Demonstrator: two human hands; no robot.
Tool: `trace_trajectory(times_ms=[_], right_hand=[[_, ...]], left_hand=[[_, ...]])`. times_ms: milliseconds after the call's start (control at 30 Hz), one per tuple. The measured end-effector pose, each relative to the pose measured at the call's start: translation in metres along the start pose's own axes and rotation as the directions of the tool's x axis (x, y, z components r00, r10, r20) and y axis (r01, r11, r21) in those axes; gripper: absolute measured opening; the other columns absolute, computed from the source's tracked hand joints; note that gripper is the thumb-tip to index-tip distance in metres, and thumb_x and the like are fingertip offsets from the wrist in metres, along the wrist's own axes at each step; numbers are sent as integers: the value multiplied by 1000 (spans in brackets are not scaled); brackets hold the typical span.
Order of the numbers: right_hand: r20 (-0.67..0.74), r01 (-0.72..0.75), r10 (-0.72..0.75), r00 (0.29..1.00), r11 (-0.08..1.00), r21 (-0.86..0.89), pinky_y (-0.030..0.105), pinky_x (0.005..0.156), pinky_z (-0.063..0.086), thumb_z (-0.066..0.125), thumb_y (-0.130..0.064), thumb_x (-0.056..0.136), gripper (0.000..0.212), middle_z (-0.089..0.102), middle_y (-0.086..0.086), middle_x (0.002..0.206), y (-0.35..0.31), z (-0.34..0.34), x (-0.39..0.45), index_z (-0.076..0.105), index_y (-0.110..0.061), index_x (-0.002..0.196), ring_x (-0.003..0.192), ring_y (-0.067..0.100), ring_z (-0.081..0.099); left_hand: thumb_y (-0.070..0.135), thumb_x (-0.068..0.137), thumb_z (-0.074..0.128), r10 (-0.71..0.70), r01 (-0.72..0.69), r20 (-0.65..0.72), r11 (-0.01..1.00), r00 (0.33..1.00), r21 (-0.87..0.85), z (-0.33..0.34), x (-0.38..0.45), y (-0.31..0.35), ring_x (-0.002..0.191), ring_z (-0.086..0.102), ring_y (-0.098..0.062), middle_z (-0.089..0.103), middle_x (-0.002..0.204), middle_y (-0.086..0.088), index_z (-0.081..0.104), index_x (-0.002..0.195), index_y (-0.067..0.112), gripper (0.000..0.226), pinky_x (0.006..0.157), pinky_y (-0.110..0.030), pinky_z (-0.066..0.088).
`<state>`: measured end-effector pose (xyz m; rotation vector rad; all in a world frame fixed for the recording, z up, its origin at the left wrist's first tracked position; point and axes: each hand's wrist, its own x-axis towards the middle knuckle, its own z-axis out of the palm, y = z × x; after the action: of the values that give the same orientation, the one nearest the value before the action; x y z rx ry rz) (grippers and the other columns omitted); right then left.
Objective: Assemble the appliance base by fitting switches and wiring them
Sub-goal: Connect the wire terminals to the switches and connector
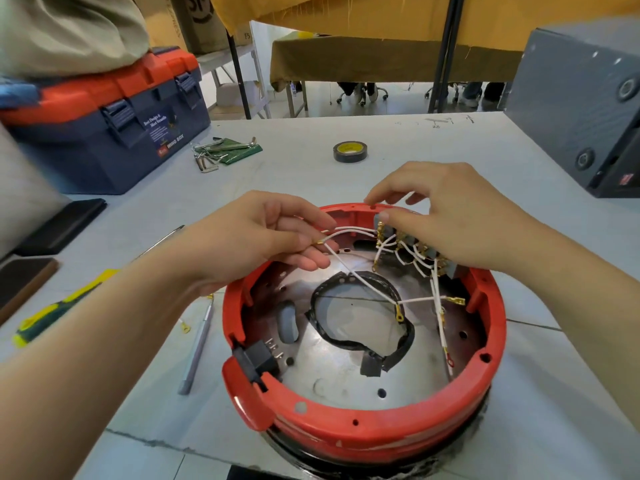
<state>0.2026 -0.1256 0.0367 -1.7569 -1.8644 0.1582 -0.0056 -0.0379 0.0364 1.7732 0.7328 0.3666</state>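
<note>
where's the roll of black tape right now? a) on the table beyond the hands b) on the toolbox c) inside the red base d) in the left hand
a: the tape roll lies flat on the table, past both hands and outside the red base.

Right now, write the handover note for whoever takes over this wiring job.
Left hand: pinching a white wire near its brass terminal, above the red base.
Right hand: fingers at the switch row on the far inner wall, another white wire under them.
Done: switches seated, several wires on their tabs; black socket fitted at the near-left rim.
Left: loose leads with ring and spade terminals lie unconnected inside the base.
Screwdriver and tape roll lie on the table.
</note>
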Motion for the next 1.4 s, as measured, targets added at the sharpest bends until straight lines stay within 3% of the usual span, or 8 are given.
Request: trace_trajectory(times_ms=[100, 267, 433, 633, 833, 967, 1200, 1400], right_hand=[[51, 8, -15, 999, 992, 125, 4, 74, 40, 63, -18, 88, 19, 63, -21, 92, -10, -4, -7, 66, -37, 90, 87, -3, 58], [165, 31, -58, 985, 986, 164, 5, 70, 42, 62, -11, 86, 25, 67, -19, 88, -20, -4, -17, 66, -36, 87, 77, -10, 57], [239, 26, -46, 970, 996, 85, 8, 64, 39, 62, -11, 86, 20, 59, -20, 72, -19, -11, -24, 67, -31, 86, 70, -5, 54], [300, 21, -47, 953, 996, 88, 7, 69, 40, 64, -10, 84, 18, 63, -19, 78, -26, -15, -33, 66, -29, 83, 74, -5, 56], [391, -30, 23, 920, 999, 12, 17, 75, 46, 58, -5, 86, 23, 70, -13, 86, -31, -14, -39, 66, -27, 85, 81, -1, 63], [461, -19, 18, 887, 1000, -2, 14, 67, 47, 54, -1, 88, 25, 71, -11, 87, -38, -9, -42, 62, -24, 86, 75, -4, 61], [545, -3, -19, 838, 999, 39, 26, 85, 49, 52, -1, 90, 29, 69, -10, 96, -49, 1, -41, 63, -25, 100, 87, -1, 62], [465, -111, -56, 884, 939, 324, 7, 59, 42, 64, -4, 86, 18, 71, -4, 84, -50, 1, -38, 65, -15, 101, 66, -6, 59]], left_hand=[[-14, 91, 43, 17, -17, 36, 1000, 999, -15, -2, -1, -1, 89, 71, -23, 71, 99, -23, 58, 113, 2, 31, 70, -18, 55], [-13, 92, 43, 41, -39, 47, 999, 998, -35, -2, -1, -2, 91, 71, -23, 72, 96, -19, 63, 107, 4, 30, 72, -19, 55], [-9, 91, 46, 50, -35, -85, 983, 995, 179, 4, -1, -4, 66, 68, -10, 72, 73, -6, 72, 86, 10, 33, 67, -19, 56], [21, 81, 71, 150, -53, -218, 916, 964, 397, 18, 0, -5, 50, 62, -6, 68, 60, -2, 66, 77, 18, 8, 54, -20, 52], [7, 85, 66, 133, -42, -288, 953, 948, 301, 18, 0, -7, 63, 71, -13, 73, 70, -8, 65, 79, 13, 9, 77, -48, 55], [7, 85, 66, 125, -51, -292, 968, 948, 247, 17, 0, -8, 62, 70, -13, 73, 70, -8, 65, 78, 15, 10, 77, -35, 56], [5, 84, 67, 108, -64, -309, 987, 945, 147, 17, 0, -7, 52, 64, -5, 72, 65, -8, 69, 84, 11, 6, 59, -16, 53], [5, 82, 69, 126, -71, -335, 983, 934, 170, 17, 0, -8, 52, 62, -6, 70, 61, -6, 71, 86, 8, 5, 61, -16, 52]])
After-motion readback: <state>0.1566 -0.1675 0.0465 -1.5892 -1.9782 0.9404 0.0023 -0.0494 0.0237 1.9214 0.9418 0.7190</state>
